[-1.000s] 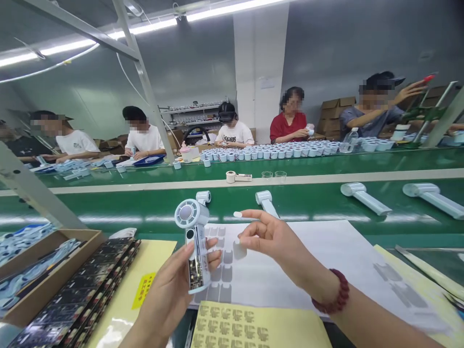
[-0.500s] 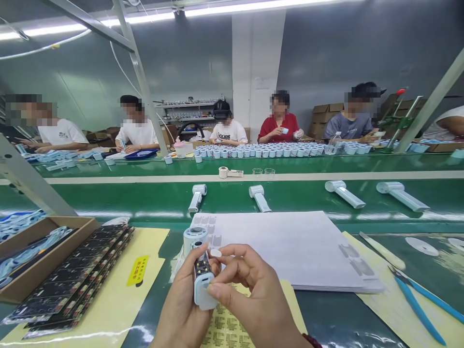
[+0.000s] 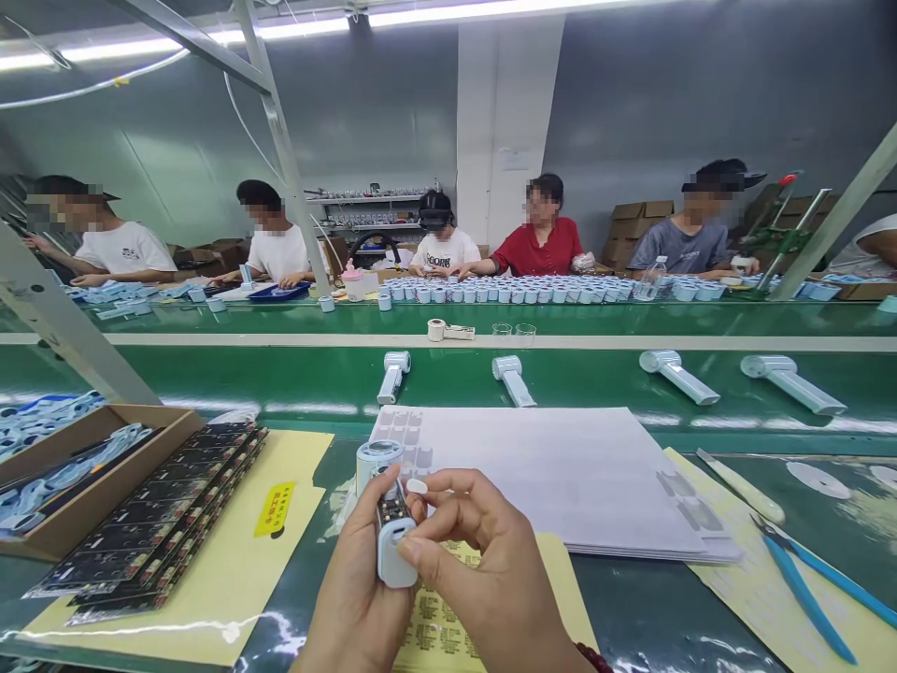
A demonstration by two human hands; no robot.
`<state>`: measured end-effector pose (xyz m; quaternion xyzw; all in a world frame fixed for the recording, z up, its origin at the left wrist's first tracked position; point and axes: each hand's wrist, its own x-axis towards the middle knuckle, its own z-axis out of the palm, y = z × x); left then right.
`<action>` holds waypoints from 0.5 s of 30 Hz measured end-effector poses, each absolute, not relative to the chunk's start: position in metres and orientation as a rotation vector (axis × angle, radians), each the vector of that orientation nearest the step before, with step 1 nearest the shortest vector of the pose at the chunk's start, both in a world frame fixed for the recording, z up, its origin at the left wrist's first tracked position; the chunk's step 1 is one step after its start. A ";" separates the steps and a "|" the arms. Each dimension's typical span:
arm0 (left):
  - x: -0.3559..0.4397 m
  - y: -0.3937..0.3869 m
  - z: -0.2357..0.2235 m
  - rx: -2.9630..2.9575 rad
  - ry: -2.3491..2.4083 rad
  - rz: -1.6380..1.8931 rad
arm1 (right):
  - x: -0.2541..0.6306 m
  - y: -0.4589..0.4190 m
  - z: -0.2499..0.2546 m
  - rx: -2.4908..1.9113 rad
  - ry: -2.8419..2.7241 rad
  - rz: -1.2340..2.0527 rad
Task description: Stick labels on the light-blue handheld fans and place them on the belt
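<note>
My left hand is closed around a light-blue handheld fan, its round head pointing away and the base end of its handle towards me. A circuit board shows in the open side of the handle. My right hand is closed at the fan's base, its thumb pressed on the end face by a small slot. At its index fingertip is a small white oval piece. Whether a thin sticker lies under the thumb, I cannot tell. Below the hands lies a yellow label sheet with printed rows.
White sheets with grey stickers lie ahead. Circuit boards and a carton of blue parts stand left; blue-handled pliers and a knife lie right. Fans rest on the green belt. Several people sit across.
Both hands came together lower down; the fan was tilted so its base faces me. My right hand brought a grey sticker and the white oval piece to the fan, and its thumb now touches the base.
</note>
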<state>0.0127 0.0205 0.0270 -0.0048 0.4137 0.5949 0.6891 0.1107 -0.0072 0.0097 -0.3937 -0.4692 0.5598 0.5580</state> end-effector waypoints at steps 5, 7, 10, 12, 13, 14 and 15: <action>0.014 0.019 0.031 -0.173 0.834 1.329 | 0.110 -0.007 0.012 -0.950 -1.116 1.324; 0.014 0.019 0.031 -0.169 0.833 1.329 | 0.109 -0.007 0.013 -0.960 -1.122 1.323; 0.013 0.018 0.029 -0.167 0.836 1.331 | 0.108 -0.007 0.013 -0.977 -1.125 1.312; 0.012 0.018 0.028 -0.170 0.830 1.336 | 0.107 -0.007 0.013 -0.980 -1.125 1.304; 0.012 0.018 0.028 -0.174 0.829 1.338 | 0.107 -0.007 0.013 -0.981 -1.125 1.303; 0.012 0.018 0.028 -0.177 0.829 1.338 | 0.107 -0.007 0.014 -0.981 -1.123 1.303; 0.012 0.019 0.029 -0.182 0.831 1.338 | 0.107 -0.007 0.014 -0.981 -1.119 1.305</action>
